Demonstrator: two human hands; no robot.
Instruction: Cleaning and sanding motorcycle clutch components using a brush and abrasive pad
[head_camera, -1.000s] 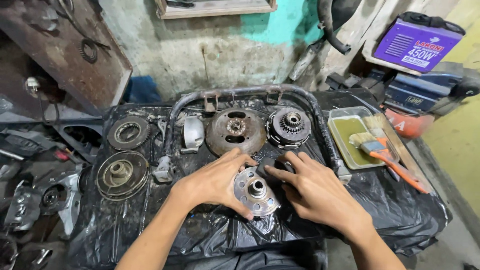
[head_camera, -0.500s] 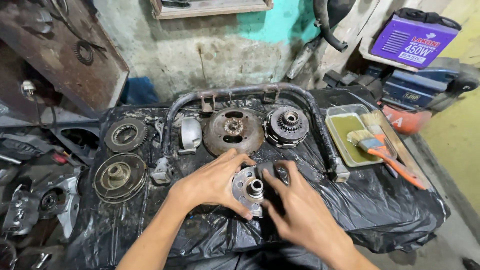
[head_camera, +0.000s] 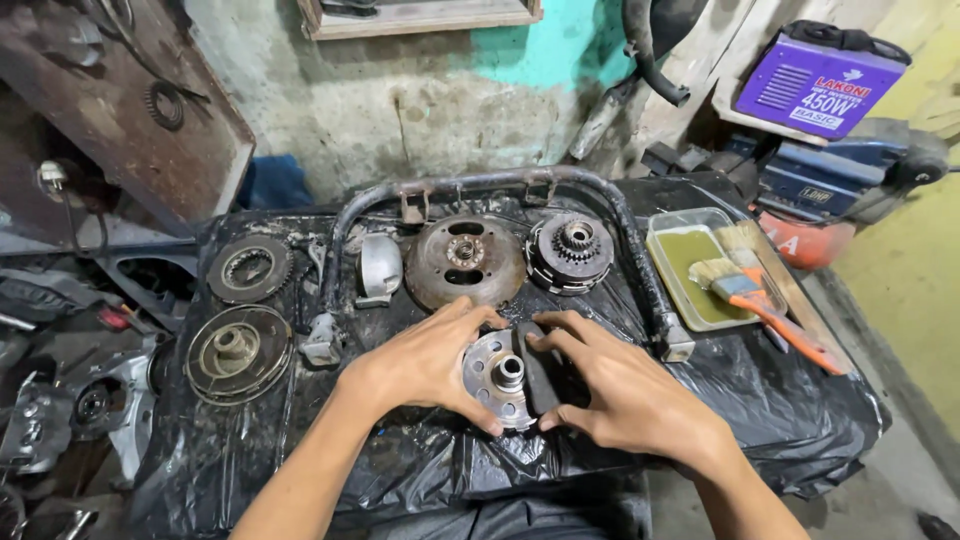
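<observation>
I am clasping the hub plate (head_camera: 497, 378) with my left hand (head_camera: 425, 362), right hand (head_camera: 625, 400) pressing a dark shoe (head_camera: 540, 378) on; fitting seems unfinished.

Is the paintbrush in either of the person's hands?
No, the paintbrush lies on the tray at right, apart from both hands on the round metal hub.

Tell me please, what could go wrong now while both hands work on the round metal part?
The left hand and right hand grip the round hub and a dark curved piece on greasy black plastic sheet; the parts might slip. Fingers could get pinched between them. The tray of yellowish liquid with its brush sits close to the right hand and might be knocked.
</observation>
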